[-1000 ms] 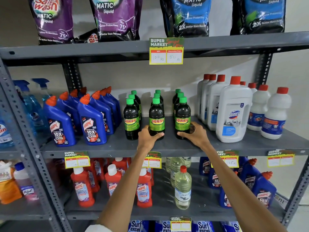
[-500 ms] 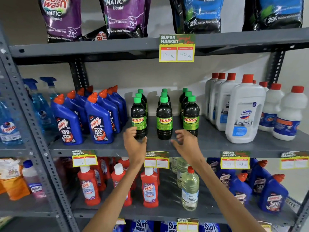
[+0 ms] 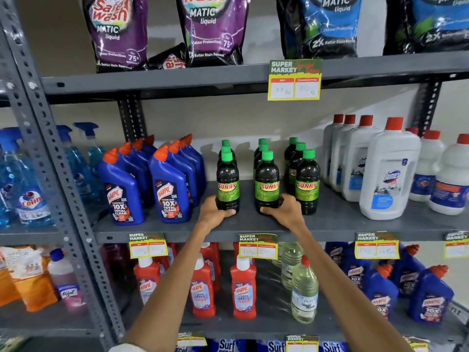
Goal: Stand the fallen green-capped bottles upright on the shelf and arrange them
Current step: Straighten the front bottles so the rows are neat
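Since the earlier frame, the left hand (image 3: pixel 214 212) and right hand (image 3: pixel 285 210) have been closed around the bases of the left front Sunny bottle (image 3: pixel 227 185) and middle front Sunny bottle (image 3: pixel 267 184) on the middle shelf (image 3: pixel 330 222). All bottles stand upright; only alignment appears to remain.

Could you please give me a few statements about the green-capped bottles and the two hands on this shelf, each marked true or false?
1. All the green-capped bottles in view stand upright. True.
2. The left hand grips the base of the front left green-capped bottle. True.
3. The right hand holds the white Domex bottle. False: it grips the base of the front middle green-capped bottle; the white bottle stands untouched further right.
4. The green-capped bottles are lined up in three columns running front to back. True.
5. The blue Harpic bottles stand to the right of the green-capped bottles. False: they stand to the left.
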Demonstrator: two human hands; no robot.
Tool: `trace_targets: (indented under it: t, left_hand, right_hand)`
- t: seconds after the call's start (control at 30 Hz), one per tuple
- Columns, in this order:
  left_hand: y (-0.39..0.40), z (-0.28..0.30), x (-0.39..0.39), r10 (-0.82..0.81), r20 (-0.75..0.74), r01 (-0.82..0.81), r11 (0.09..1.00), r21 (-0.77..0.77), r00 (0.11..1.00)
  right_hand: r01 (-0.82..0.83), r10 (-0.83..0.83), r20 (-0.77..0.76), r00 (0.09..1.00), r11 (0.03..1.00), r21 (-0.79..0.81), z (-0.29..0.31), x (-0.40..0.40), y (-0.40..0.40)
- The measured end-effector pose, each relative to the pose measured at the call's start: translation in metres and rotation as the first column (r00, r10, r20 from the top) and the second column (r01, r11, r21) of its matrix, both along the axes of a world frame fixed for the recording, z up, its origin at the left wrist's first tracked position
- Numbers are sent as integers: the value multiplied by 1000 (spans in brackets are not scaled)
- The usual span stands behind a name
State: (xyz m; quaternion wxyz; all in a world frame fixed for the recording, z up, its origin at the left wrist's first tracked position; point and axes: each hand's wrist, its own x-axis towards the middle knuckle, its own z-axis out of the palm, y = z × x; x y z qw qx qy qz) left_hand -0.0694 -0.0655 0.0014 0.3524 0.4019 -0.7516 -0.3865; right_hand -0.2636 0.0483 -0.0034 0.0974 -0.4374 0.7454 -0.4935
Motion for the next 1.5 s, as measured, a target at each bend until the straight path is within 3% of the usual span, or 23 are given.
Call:
trace_targets:
  t: [0.5,1.5]
  left_hand:
    - [13,-2,5,10,31,-8,997,-71,999]
    - [15,-4,6,44,16,-42,997,-71,999]
  right_hand:
    - [45,-43,-133,990,999,10,0,14,10]
    - [-3,10,-119,993,998,58,-2,6,5]
